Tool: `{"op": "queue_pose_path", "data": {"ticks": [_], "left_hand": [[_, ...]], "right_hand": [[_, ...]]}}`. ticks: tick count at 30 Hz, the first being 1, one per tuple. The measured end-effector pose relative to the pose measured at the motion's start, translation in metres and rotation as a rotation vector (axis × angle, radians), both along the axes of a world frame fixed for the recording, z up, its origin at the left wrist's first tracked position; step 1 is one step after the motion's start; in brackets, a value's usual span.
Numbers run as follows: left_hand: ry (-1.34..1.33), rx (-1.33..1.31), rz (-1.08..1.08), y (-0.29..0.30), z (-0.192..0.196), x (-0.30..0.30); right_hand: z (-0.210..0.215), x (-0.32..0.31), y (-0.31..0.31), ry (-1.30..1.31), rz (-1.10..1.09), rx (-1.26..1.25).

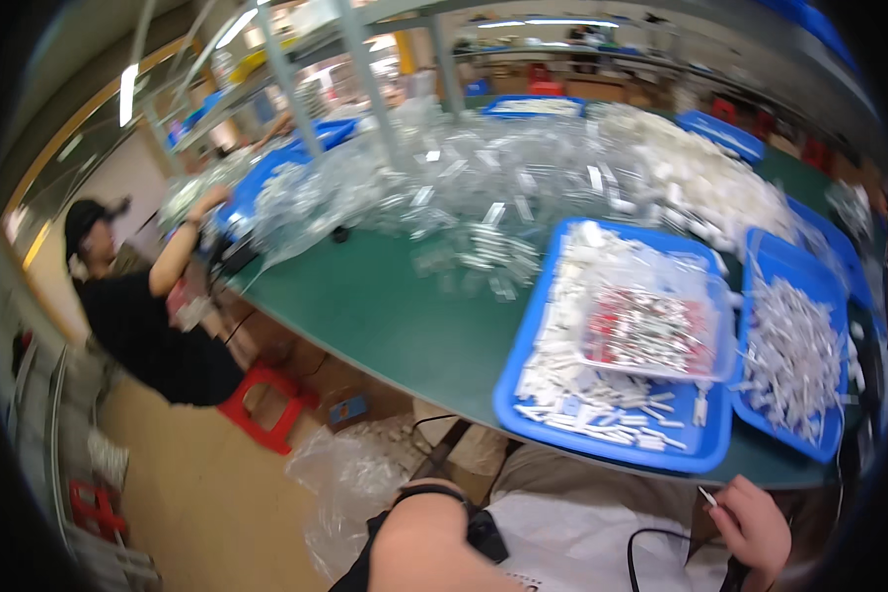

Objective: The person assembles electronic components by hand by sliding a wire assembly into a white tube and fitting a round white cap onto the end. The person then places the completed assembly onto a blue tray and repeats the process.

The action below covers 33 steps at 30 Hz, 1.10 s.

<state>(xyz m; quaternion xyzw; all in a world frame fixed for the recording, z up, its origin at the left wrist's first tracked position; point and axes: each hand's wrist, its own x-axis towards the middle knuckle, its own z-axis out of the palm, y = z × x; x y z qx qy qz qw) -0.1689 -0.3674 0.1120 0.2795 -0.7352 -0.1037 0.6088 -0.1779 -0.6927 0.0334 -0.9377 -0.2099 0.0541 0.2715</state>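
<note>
My right hand [752, 523] is low at the right, below the table's front edge. Its thumb and fingers pinch a small white stick-like piece [707, 496]. My left forearm [429, 553] comes in from the lower edge, bent over my lap, with a black band at the wrist. Only a sliver of my left hand [442, 483] shows past the band; its fingers are hidden. In front of me, a blue tray [617, 456] holds many small white pieces. On them rests a clear plastic box [725, 326] of red, white and metallic parts.
Another blue tray [821, 446] of small whitish parts stands to the right on the green table [355, 316]. Clear bags [365, 192] and white pieces [705, 183] heap up behind. A co-worker in black [158, 326] reaches over the table at left, near a red stool [266, 407].
</note>
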Motion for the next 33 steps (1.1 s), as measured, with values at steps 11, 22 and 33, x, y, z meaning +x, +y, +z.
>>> {"op": "queue_pose_path", "data": {"ticks": [11, 22, 33], "left_hand": [[-0.518, -0.189, 0.823, -0.063, -0.028, 0.015], [0.087, -0.252, 0.290, -0.046, -0.027, 0.047], [-0.392, 0.828, 1.584, -0.129, -0.086, 0.089]], "right_hand": [[-0.007, 0.006, -0.007, -0.085, 0.092, 0.039], [-0.015, 0.007, -0.009, -0.170, 0.108, 0.053], [-0.001, 0.006, -0.004, -0.365, -0.271, 0.254]]}}
